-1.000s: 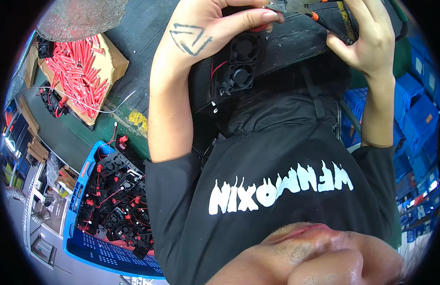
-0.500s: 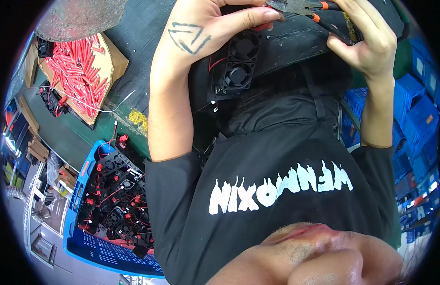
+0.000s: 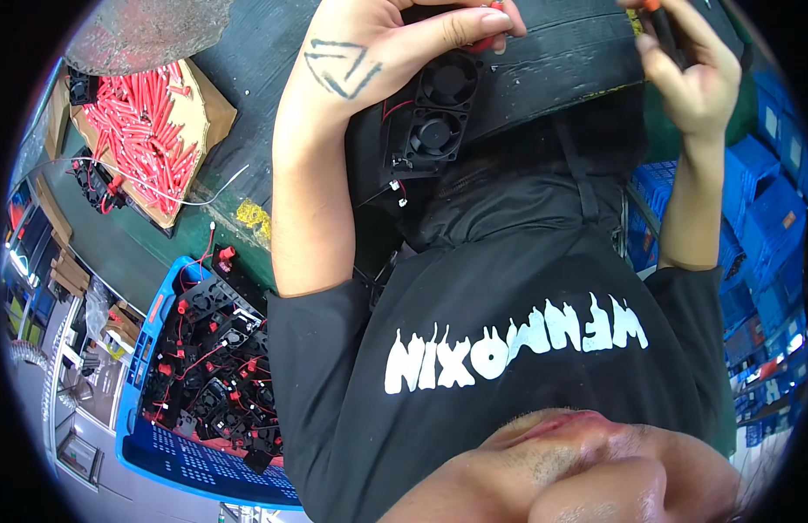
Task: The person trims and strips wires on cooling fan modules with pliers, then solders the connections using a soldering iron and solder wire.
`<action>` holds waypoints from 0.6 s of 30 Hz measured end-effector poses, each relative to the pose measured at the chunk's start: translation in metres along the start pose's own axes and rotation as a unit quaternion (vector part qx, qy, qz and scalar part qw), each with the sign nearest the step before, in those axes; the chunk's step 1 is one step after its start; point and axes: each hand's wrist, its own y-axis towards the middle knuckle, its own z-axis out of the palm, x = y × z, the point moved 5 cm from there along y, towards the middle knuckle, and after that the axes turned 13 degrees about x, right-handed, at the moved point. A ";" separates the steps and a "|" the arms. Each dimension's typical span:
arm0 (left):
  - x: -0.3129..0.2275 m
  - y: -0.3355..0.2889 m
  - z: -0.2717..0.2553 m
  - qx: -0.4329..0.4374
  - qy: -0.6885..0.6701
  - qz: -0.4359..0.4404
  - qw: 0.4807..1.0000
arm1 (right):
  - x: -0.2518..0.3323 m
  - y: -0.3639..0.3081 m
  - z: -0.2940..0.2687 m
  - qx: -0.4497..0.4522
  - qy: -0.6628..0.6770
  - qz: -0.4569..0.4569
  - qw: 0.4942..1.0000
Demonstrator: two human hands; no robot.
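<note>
Right hand (image 3: 698,83) drawn off to the right compared with half a second ago, fingers curled round black-and-orange-handled pliers (image 3: 668,31), metal head now out of view. Left hand (image 3: 395,39) nearly unmoved, thumb and fingers pinching a small red piece (image 3: 483,44), mostly hidden. Scuffed black worktop (image 3: 569,57); leftward, tan cardboard tray (image 3: 214,109) of red tubular parts (image 3: 142,122); nearer, blue plastic crate (image 3: 186,458) of wired black fans (image 3: 216,392). Black double-fan unit (image 3: 439,109) below left hand: square frames end to end, red wire (image 3: 393,107), white connector (image 3: 402,201) dangling.

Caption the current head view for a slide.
Left hand holding a red part near a black twin-fan unit; right hand gripping an orange-and-black handle.
</note>
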 end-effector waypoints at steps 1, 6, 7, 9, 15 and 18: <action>0.000 -0.001 0.000 -0.001 0.001 -0.002 1.000 | 0.000 -0.002 0.002 -0.055 0.092 0.041 0.993; 0.004 -0.004 -0.001 -0.008 -0.039 0.004 0.999 | 0.031 0.011 0.006 -0.014 -0.180 -0.075 0.981; 0.005 -0.005 0.001 -0.008 -0.038 0.003 0.999 | 0.032 0.013 0.008 -0.001 -0.215 -0.112 0.970; 0.009 -0.006 0.003 -0.029 -0.110 -0.013 0.993 | 0.024 0.014 0.010 0.016 -0.255 -0.156 0.954; 0.011 -0.010 -0.001 -0.034 -0.072 -0.030 0.996 | 0.035 0.016 0.022 0.071 -0.255 -0.155 0.952; 0.005 -0.008 -0.004 -0.014 -0.008 -0.015 1.000 | 0.047 0.016 0.022 0.038 -0.290 -0.166 0.942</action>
